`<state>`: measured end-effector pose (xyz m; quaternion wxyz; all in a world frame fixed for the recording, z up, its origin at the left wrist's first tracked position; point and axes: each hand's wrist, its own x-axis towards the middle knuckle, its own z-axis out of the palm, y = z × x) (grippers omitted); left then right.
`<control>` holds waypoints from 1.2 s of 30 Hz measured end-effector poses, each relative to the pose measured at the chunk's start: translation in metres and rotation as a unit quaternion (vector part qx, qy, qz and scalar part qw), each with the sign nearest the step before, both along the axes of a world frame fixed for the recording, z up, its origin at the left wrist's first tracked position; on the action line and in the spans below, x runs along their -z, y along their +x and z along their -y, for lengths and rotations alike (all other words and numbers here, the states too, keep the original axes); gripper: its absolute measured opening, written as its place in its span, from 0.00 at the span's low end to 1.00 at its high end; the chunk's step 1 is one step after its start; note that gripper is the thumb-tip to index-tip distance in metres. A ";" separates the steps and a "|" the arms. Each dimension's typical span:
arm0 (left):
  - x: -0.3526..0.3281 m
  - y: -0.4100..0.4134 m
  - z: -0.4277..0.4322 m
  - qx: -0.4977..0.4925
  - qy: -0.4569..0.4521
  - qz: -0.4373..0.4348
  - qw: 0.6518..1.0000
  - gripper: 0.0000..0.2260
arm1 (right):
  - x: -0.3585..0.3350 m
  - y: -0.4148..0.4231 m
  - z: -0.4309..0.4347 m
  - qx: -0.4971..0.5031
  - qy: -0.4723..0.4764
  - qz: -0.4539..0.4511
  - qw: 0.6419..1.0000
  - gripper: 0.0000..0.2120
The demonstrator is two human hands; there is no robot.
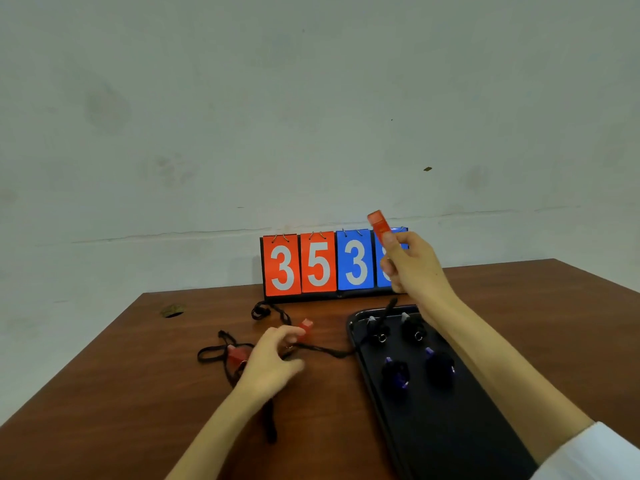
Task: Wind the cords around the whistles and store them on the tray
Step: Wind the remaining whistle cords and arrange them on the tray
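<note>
Two hands at work over whistles on a brown tabletop (138, 393).
The right hand (412, 265) pinches a raised red whistle (378, 223) in front of a scoreboard (318, 265). The left hand (273, 358) lies low over loose black cords (266, 310), its fingertips at a second red whistle (305, 328), with a third red whistle (237, 355) just beside it. Four wound whistles (396, 372) sit on the black tray (450, 427).

Flip scoreboard (334, 263) on wooden table (138, 393)
</note>
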<state>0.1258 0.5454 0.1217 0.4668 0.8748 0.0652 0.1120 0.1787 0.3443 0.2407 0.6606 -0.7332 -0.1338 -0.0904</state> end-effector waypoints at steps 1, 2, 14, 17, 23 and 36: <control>0.000 -0.002 0.005 0.027 0.026 0.006 0.999 0.24 | 0.002 -0.003 -0.002 -0.041 0.018 -0.022 0.999 0.12; -0.002 -0.003 0.010 0.044 0.032 0.019 0.998 0.27 | 0.005 -0.006 -0.004 -0.084 0.029 -0.047 0.995 0.12; -0.050 0.021 0.049 0.260 -0.462 -0.214 0.821 0.19 | 0.063 0.004 -0.003 -0.049 0.112 -0.098 0.988 0.09; -0.054 0.029 0.039 0.243 -0.311 -0.195 0.898 0.12 | 0.073 0.009 0.007 -0.050 0.106 -0.130 0.985 0.10; -0.064 0.023 0.020 0.228 0.004 -0.189 0.955 0.08 | 0.089 0.007 0.005 -0.058 -0.082 -0.080 0.992 0.08; -0.075 0.012 0.006 0.252 0.130 0.025 0.959 0.04 | 0.089 -0.011 -0.001 -0.276 -0.160 -0.042 0.947 0.01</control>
